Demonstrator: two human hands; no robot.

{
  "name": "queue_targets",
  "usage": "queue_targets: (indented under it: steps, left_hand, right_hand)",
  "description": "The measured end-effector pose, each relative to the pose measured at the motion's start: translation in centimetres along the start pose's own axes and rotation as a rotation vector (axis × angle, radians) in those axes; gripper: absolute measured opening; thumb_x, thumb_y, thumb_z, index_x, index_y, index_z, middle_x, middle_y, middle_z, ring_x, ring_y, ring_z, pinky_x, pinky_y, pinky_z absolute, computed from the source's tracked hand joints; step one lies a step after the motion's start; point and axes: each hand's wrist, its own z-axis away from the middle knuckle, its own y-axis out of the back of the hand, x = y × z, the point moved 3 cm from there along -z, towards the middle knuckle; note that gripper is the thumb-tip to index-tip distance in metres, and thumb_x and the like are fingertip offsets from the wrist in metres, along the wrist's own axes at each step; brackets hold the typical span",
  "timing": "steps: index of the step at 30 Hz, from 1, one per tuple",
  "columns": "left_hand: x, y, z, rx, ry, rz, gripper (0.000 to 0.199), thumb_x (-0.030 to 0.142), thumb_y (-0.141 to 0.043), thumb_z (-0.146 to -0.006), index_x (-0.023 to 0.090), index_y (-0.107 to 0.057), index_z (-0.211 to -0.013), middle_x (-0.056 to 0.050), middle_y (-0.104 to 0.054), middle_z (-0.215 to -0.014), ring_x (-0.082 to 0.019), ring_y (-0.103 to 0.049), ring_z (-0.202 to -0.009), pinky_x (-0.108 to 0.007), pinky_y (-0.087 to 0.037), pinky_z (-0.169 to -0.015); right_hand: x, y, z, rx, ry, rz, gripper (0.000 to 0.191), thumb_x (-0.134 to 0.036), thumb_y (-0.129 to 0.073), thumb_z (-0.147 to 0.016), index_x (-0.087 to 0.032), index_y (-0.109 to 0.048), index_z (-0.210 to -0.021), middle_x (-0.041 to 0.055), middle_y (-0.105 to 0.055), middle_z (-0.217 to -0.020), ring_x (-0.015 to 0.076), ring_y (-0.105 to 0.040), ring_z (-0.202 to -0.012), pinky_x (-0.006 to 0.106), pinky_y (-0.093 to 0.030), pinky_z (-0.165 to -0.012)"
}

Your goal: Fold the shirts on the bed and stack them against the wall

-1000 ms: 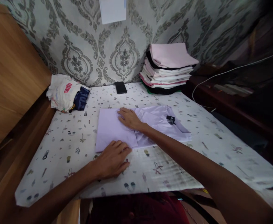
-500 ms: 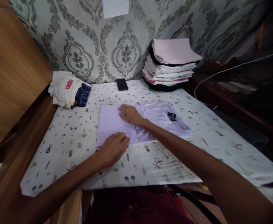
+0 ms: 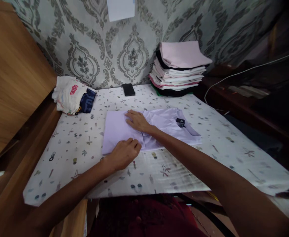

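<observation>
Printed surface [image 3: 70, 154] carries the lilac garment [image 3: 116, 128], right hand [image 3: 138, 121] flat atop, left hand [image 3: 126, 153] curled apart nearer the front edge, grip unclear: smoothing, seemingly, next needing alignment.

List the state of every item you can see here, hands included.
Shirt: lying flat, partly folded, neck label facing up.
Right hand: open, laid on the shirt.
Left hand: fingers curled at the shirt's near edge; grip unclear.
Stack of clothes: folded, piled high.
Clothes on the left: loosely bundled.
Black object: lying flat.
Patterned cloth: spread out, rippled near the front.
</observation>
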Motion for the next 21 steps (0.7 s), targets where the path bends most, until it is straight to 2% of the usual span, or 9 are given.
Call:
queue_targets:
  steps: [4,10,14,18,21]
  left_hand:
    - [-0.3,0.5,-0.2,0.005,0.023,0.021,0.019,0.007,-0.043,-0.097,0.013,-0.061,-0.098,-0.009,-0.067,-0.096,-0.023,-0.063,-0.091,-0.029,-0.046,-0.059]
    - [0.3,1.1,-0.3,-0.036,-0.052,-0.06,0.019,0.002,-0.047,-0.091,0.01,-0.062,-0.1,-0.012,-0.067,-0.095,-0.025,-0.064,-0.089,-0.031,-0.048,-0.06]
    - [0.9,1.1,0.2,0.015,-0.083,-0.05,0.017,0.004,-0.048,-0.092,0.012,-0.061,-0.098,-0.01,-0.067,-0.092,-0.024,-0.064,-0.086,-0.032,-0.05,-0.062]
    - [1.1,0.7,0.6,0.031,-0.056,-0.024,0.015,0.006,-0.049,-0.093,0.013,-0.062,-0.097,-0.01,-0.068,-0.092,-0.023,-0.064,-0.087,-0.031,-0.051,-0.065]
    - [0.3,1.0,1.2,0.051,-0.001,0.09,0.017,0.016,-0.046,-0.099,0.016,-0.063,-0.097,-0.007,-0.069,-0.092,-0.023,-0.065,-0.088,-0.032,-0.052,-0.068]
  right_hand:
    - [0.0,0.0,0.1,0.012,-0.003,-0.014,0.04,-0.03,-0.046,-0.1,-0.018,-0.057,-0.136,0.0133,-0.053,-0.148,0.0275,-0.042,-0.143,0.05,-0.032,-0.115]
    - [0.2,-0.2,0.1,0.017,0.0,-0.014,0.041,-0.031,-0.046,-0.1,-0.017,-0.056,-0.138,0.014,-0.052,-0.149,0.0275,-0.041,-0.143,0.051,-0.032,-0.114]
    - [0.2,-0.4,0.1,0.023,-0.002,-0.015,0.041,-0.032,-0.045,-0.1,-0.02,-0.056,-0.138,0.0126,-0.051,-0.15,0.0268,-0.041,-0.143,0.052,-0.032,-0.114]
    - [0.3,-0.4,0.1,0.025,0.005,-0.032,0.042,-0.031,-0.046,-0.099,-0.015,-0.056,-0.138,0.0158,-0.05,-0.15,0.0283,-0.04,-0.144,0.053,-0.03,-0.116]
    - [0.4,0.2,0.0,0.028,0.013,-0.06,0.041,-0.029,-0.049,-0.098,-0.017,-0.058,-0.136,0.014,-0.056,-0.145,0.0286,-0.045,-0.14,0.052,-0.034,-0.114]
